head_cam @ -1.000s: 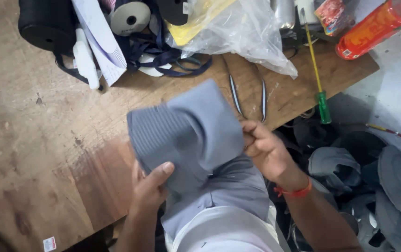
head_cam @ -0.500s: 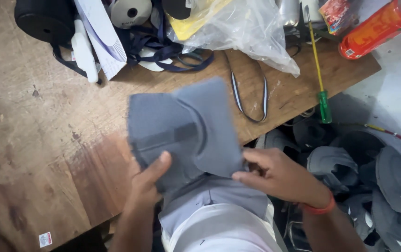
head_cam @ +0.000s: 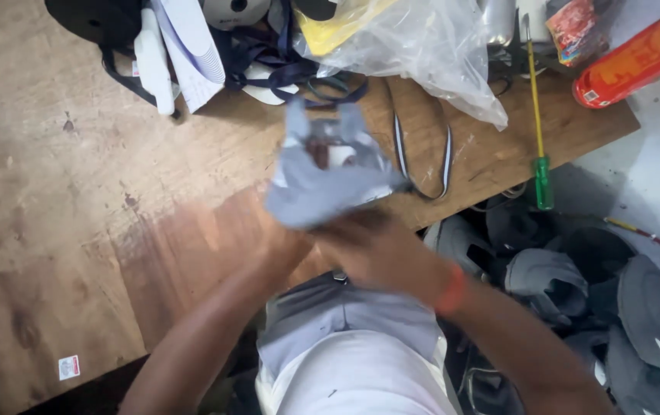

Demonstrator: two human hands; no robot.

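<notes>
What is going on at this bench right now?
A person is working a grey cap piece with both hands, held up over the wooden bench. The left hand and right hand grip it from below, blurred by motion. On the bench behind lie metal tongs, a green-handled screwdriver and a clear plastic bag. More grey caps are piled at the right.

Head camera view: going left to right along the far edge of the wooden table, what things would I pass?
White folded cloth → dark blue straps → clear plastic bag → yellow-shafted screwdriver with green handle → orange bottle.
</notes>
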